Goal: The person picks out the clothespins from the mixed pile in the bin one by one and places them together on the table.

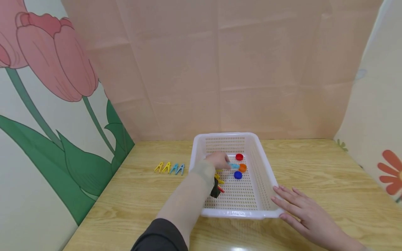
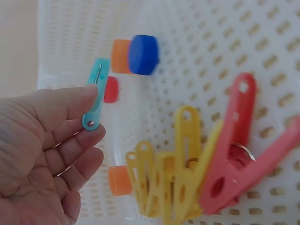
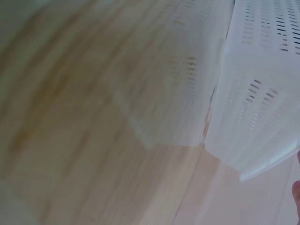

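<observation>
My left hand [image 1: 217, 161] is inside the white plastic basket [image 1: 232, 213]. Its thumb and fingers pinch a light blue clothespin [image 2: 100, 74], held above the basket floor in the left wrist view. Several yellow clothespins [image 2: 181, 126] and a red clothespin [image 2: 241, 105] lie in the basket near that hand. Also inside are a blue cap [image 1: 238, 175], a red cap [image 1: 239, 157] and orange caps [image 1: 243, 168]. With fingers extended, my right hand [image 1: 306, 215] touches the basket's front right corner; only its fingertips [image 3: 296, 191] show at the right wrist view's edge.
On the wooden table [image 1: 150, 198], left of the basket, two yellow clothespins [image 1: 166, 167] and two blue clothespins [image 1: 173, 168] lie in a row. A pinkish-brown sheet [image 1: 220, 69] covers the back wall. Painted walls stand at both sides.
</observation>
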The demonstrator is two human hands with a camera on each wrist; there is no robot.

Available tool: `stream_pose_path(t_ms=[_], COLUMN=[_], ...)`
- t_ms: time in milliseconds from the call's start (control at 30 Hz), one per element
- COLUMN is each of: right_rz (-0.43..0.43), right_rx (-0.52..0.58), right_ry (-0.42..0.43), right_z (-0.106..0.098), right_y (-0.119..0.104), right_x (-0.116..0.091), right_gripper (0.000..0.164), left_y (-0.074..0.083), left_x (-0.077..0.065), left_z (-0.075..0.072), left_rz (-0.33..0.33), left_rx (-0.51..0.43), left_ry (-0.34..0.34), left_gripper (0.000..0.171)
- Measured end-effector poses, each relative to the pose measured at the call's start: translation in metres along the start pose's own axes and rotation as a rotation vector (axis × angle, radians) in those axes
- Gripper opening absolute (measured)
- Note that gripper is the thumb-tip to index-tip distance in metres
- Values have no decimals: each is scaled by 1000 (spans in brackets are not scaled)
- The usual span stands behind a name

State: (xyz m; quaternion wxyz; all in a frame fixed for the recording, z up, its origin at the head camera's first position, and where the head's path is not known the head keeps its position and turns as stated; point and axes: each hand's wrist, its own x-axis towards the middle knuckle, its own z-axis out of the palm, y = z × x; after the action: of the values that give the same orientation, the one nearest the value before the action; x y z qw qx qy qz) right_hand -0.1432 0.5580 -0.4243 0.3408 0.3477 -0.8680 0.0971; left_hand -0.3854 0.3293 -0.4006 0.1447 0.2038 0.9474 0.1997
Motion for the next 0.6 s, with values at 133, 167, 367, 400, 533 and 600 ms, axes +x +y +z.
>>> stream_pose_path(t_ms=[133, 167, 367, 400, 533, 600], right_rz=[0, -2, -8, -7, -8, -13], right_rx=[4, 6, 13, 11, 13, 14], right_ry=[1, 3, 10, 9, 9, 13], right_z=[0, 1, 1, 1, 0, 0], right_y=[0, 0, -1, -1, -1, -1], right_x=[1, 1, 2, 2, 2, 1], right_gripper=[50, 50, 50, 50, 50, 50], left_y=[1, 1, -1, -1, -2, -2], left_x=[-5, -6, -7, -7, -7, -10], left_z=[-8, -9, -17, -19, -25, -28], left_rz=[49, 57, 85, 92, 114, 123], left_rx=[-32, -47, -132, -137, -154, -162], left_ry=[17, 19, 32, 36, 35, 29], left_gripper=[33, 34, 31, 31, 32, 36])
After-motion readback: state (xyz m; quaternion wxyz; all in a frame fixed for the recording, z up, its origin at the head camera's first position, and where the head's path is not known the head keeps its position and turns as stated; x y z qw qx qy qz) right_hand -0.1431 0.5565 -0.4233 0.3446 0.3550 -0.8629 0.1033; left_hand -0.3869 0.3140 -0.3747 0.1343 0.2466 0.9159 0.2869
